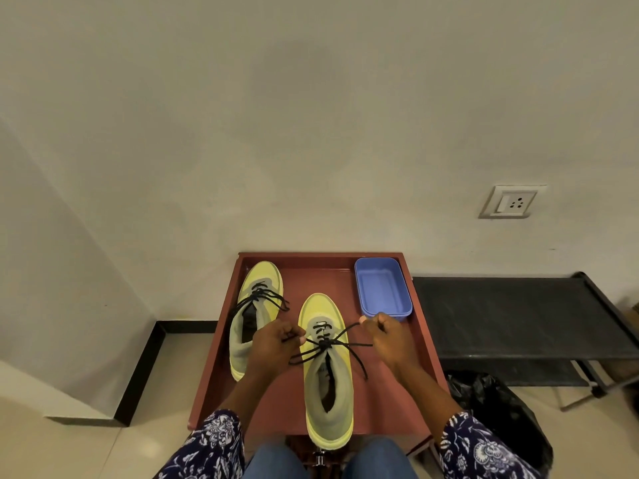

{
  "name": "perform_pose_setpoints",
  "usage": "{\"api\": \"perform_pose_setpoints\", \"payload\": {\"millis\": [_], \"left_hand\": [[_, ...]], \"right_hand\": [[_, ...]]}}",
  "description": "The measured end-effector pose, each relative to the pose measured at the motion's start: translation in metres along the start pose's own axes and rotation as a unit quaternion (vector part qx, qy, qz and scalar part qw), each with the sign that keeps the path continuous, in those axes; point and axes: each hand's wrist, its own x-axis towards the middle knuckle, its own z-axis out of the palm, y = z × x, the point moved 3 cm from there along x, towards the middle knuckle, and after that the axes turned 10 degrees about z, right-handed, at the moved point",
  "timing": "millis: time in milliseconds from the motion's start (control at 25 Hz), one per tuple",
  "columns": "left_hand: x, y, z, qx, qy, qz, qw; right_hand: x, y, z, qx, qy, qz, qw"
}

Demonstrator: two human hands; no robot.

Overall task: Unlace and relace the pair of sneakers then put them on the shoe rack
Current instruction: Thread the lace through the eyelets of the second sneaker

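Two yellow-green sneakers with black laces stand on a reddish-brown table [387,402]. The left sneaker [256,295] lies at the far left, laced, its lace ends loose. The right sneaker [328,392] sits in the middle, heel toward me. Its black lace [330,344] is crossed at a knot over the tongue. My left hand [273,344] pinches one lace strand to the left of the knot. My right hand [387,331] grips the other strand, pulled out to the right. Loose lace ends trail over the shoe's sides.
A blue plastic tub [382,288] stands at the table's far right corner, just beyond my right hand. A black low rack [511,316] stands to the right against the wall. A black plastic bag [494,402] lies on the floor below it.
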Motion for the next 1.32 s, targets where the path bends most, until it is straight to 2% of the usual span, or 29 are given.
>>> {"api": "perform_pose_setpoints", "payload": {"millis": [80,120,320,480,800,960,1080,1200,1320], "left_hand": [[0.001,0.000,0.000,-0.015,-0.004,-0.006,1.000],[0.002,-0.001,0.000,-0.015,-0.005,-0.006,1.000],[0.004,-0.005,0.001,0.027,0.007,0.002,1.000],[0.006,-0.013,0.000,0.118,0.017,0.017,0.993],[0.010,-0.022,0.001,0.149,-0.010,0.021,0.989],[0.011,-0.023,0.002,0.168,-0.027,0.028,0.985],[0.010,-0.021,0.000,0.185,-0.032,0.047,0.981],[0.009,-0.020,-0.001,0.207,-0.045,0.052,0.976],[0.008,-0.020,0.000,0.221,-0.059,0.052,0.972]], "right_hand": [[0.001,-0.001,0.002,-0.100,-0.016,-0.036,0.994],[0.003,-0.001,0.001,-0.114,-0.021,-0.043,0.992],[0.004,0.004,-0.003,-0.047,-0.010,-0.033,0.998],[0.005,0.010,-0.004,-0.039,-0.006,-0.014,0.999],[0.009,0.005,-0.010,-0.160,-0.026,-0.033,0.986],[0.014,0.007,-0.008,-0.267,-0.056,-0.026,0.962],[0.013,0.005,-0.007,-0.329,-0.096,-0.055,0.938],[0.012,0.007,-0.007,-0.334,-0.101,-0.064,0.935],[0.012,0.007,-0.006,-0.316,-0.073,-0.053,0.944]]}}
